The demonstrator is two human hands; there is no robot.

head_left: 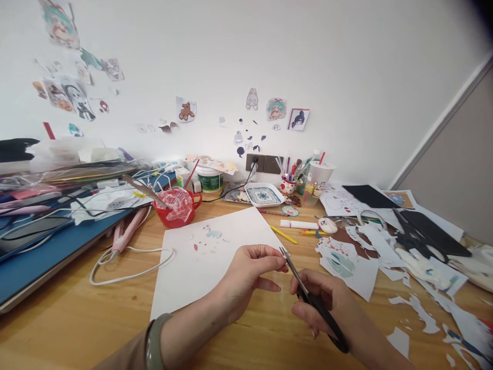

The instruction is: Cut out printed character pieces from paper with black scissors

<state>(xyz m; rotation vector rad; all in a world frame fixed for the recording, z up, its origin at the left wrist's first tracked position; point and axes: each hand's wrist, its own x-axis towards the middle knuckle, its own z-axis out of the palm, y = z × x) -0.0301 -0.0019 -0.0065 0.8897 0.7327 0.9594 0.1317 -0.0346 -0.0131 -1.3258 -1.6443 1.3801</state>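
My right hand (327, 303) is closed around black-handled scissors (306, 293), their blades pointing up and left. At the blade tips, my left hand (256, 267) pinches thumb against forefinger; whatever is between them is too small to make out. Under and beyond my left forearm lies a white sheet of paper (185, 277). Small cut-out paper pieces (212, 233), pale blue, red and grey, rest on its far part. Close to the right hand, on the table, is a printed sheet (346, 264) with a teal and red drawing, its edge cut away.
Paper scraps (419, 311) are strewn across the right side, near a black tape dispenser or similar tool (416, 236). A red bowl (175, 208) stands at the back left, with a white cable (131, 277) in front. Behind are a square patterned plate (264, 195) and a plastic cup (318, 182).
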